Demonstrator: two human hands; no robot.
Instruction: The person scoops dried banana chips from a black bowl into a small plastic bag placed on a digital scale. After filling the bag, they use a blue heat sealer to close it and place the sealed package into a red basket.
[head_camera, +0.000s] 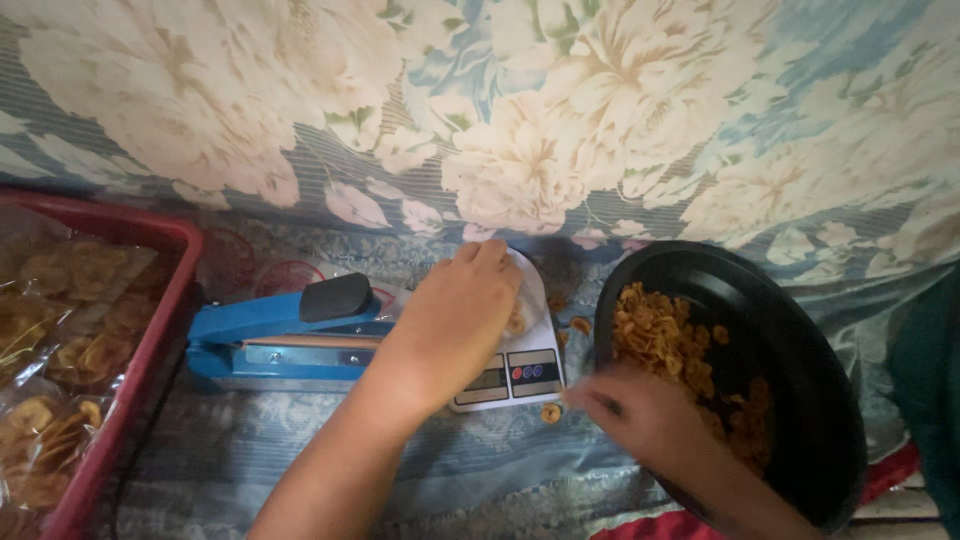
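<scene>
My left hand (455, 320) rests over a small white kitchen scale (525, 372), holding a clear bag of chips that sits on it. My right hand (635, 410) is blurred at the near rim of a large black bowl (800, 340), fingers pinched among golden fried chips (665, 345). One loose chip (550, 412) lies on the cloth just below the scale. Two more crumbs (580, 324) lie between scale and bowl.
A blue impulse bag sealer (285, 330) with a black handle lies left of the scale. A red crate (150, 330) at the far left holds several sealed bags of chips (60, 330). Flowered cloth (500, 120) hangs behind and covers the floor.
</scene>
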